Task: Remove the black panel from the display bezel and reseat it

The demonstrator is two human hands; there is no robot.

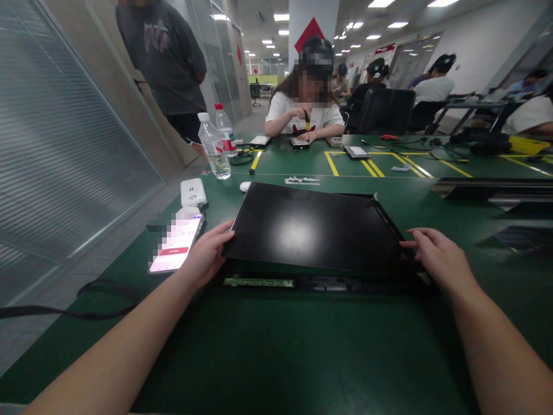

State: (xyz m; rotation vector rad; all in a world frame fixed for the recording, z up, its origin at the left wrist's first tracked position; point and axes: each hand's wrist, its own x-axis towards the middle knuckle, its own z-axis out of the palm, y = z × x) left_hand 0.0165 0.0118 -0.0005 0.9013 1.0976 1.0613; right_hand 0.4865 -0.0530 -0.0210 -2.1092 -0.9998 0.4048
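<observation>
A thin, dark, glossy screen panel spans the space between my hands, lying tilted above a black frame. The panel's left edge is raised off the frame. My left hand pinches that left edge, thumb on top and the other fingers mostly hidden below. At the opposite edge, my right hand has its fingers closed at the panel's near right corner, close to the frame's side. A narrow green circuit board shows along the frame's near strip. The inside of the frame is mostly covered by the panel.
A lit phone, a white power bank and water bottles stand at left. White scraps lie beyond the panel. Black strips lie at right. Across the green table a person works with a screwdriver.
</observation>
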